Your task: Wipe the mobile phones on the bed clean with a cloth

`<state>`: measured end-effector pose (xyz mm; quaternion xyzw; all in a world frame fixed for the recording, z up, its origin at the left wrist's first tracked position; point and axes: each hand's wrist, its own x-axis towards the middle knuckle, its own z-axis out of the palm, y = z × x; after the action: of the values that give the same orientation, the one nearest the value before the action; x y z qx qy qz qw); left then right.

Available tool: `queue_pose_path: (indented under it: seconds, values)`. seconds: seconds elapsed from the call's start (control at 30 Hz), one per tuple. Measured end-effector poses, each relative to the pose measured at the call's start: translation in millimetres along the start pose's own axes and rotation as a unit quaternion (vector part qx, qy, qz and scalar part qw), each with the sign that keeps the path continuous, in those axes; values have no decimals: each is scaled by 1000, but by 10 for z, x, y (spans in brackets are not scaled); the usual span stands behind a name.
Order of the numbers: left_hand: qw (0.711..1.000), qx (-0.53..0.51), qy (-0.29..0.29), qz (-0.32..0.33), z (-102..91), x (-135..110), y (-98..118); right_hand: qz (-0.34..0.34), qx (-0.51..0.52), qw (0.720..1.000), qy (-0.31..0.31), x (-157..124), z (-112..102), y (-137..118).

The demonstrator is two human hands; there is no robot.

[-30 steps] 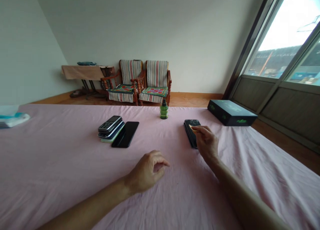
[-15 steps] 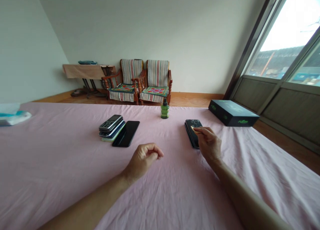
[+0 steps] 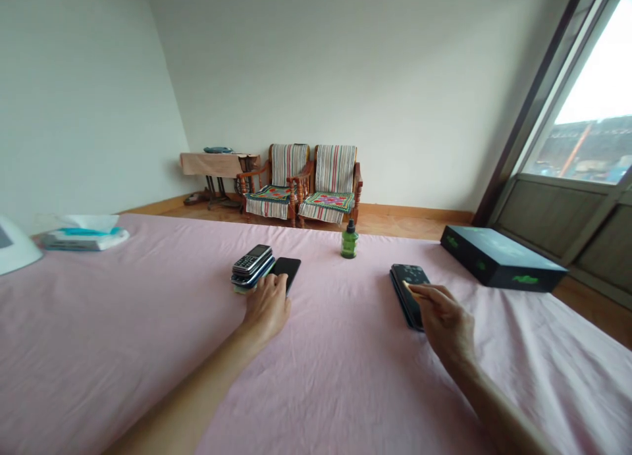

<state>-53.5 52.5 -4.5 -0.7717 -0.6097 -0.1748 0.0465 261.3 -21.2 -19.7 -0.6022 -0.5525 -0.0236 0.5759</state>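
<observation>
My left hand (image 3: 268,305) rests over the near part of a black smartphone (image 3: 289,268), its fingers bent down onto it and together; the phone's lower end is hidden beneath the hand. Right beside that phone is a stack of phones (image 3: 252,260), with a silver-and-black keypad phone on top. My right hand (image 3: 448,318) pinches a small pale-yellow piece (image 3: 407,285), too small to name. Its tip touches the black phone (image 3: 405,272) on top of a second pile, where light spots show on the dark surface.
A green spray bottle (image 3: 349,241) stands between the piles, farther back. At the right lies a black box (image 3: 503,257) with green print. A tissue pack (image 3: 86,234) and a white rounded object (image 3: 14,247) are at the left on the pink cloth (image 3: 336,376). Chairs (image 3: 328,185) stand beyond.
My left hand has gone from bare cloth onto the black smartphone beside the stack. My right hand stays at its pile with the pale piece. The view has turned left and tilted up.
</observation>
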Motion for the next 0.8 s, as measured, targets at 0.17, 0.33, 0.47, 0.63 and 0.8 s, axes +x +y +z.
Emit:
queue_pose_path:
  seconds: [0.17, 0.33, 0.47, 0.63, 0.8]
  values:
    - [998, 64, -24, -9, -45, -36, 32, 9, 2, 1000, -7, -8, 3, 31]
    - [995, 91, -25, -14, -104, -78, 2, 18, 9, 1000, -22, -18, 12, 74]
    - [995, 98, -26, -17, -81, -86, -40, 15, 15, 999, -34, -18, 24, 98]
    - [996, 89, -15, -18, -26, -72, -36, 10, 19, 999, -31, -19, 29, 110]
    - [998, 61, 8, -24, -17, -47, -19, 9, 19, 999, -31, -21, 36, 100]
